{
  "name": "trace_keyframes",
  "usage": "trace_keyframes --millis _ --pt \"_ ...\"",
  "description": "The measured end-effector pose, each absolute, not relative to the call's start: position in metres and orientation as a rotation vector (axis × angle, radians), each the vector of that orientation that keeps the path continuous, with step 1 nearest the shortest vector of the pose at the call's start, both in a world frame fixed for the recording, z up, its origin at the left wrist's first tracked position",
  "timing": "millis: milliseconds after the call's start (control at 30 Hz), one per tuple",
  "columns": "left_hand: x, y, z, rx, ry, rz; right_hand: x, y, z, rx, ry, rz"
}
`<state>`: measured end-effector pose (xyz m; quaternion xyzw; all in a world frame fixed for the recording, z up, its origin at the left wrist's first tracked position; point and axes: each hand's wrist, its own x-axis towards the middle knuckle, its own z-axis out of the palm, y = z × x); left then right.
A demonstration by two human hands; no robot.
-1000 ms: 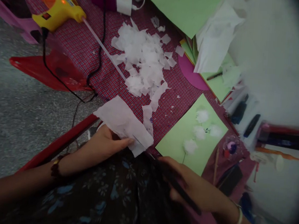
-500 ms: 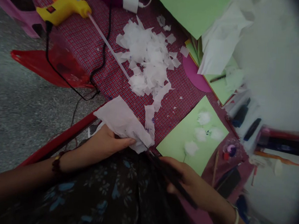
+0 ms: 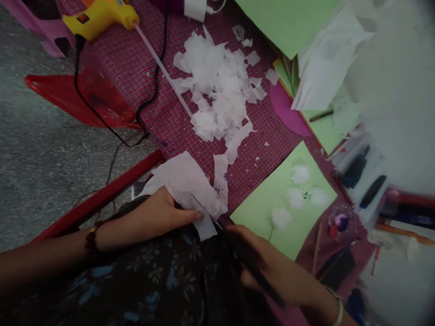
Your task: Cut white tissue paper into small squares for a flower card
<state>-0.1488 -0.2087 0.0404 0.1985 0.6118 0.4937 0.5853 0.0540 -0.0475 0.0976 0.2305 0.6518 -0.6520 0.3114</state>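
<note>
My left hand pinches a sheet of thin white tissue paper between thumb and fingers, close to my lap. In my right hand is a pair of black-handled scissors, its blades in the tissue beside my left thumb. A cut flap of tissue hangs down below the blades. Beyond the hands lies a loose heap of small white tissue pieces on the checked cloth. A green sheet of paper with several fluffy white tufts and thin drawn stems lies near my right hand.
A yellow glue gun, its light on and a glue stick in it, lies at upper left with a black cord. A red bag hangs by the table edge. More green paper and crumpled white tissue lie at upper right.
The scissors have cut further into the tissue, and a flap now hangs below the blades. The whole view has shifted slightly, with the table things appearing a little further right.
</note>
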Motion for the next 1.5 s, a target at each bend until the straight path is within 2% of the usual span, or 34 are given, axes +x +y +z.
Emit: trace_keyframes --millis 300,500,667,800,1000,1500 --pt "-0.147 -0.208 0.042 0.435 1.438 1.155 0.051 -0.052 0.092 0.688 1.579 -1.912" --pt "-0.147 -0.211 0.037 0.432 1.369 1.199 0.056 -0.053 0.087 0.788 1.625 -1.859" --pt "-0.152 -0.213 0.034 0.115 1.288 1.376 0.059 -0.055 0.087 0.822 1.680 -1.848" --pt "-0.156 -0.209 0.043 -0.042 1.282 1.315 0.062 -0.056 0.089 0.822 1.635 -1.867" --pt "-0.156 -0.205 0.055 0.066 1.346 1.248 0.060 -0.053 0.094 0.641 1.580 -1.926" --pt "-0.151 -0.215 0.042 0.352 1.378 1.054 0.049 -0.057 0.096 0.691 1.537 -1.941"
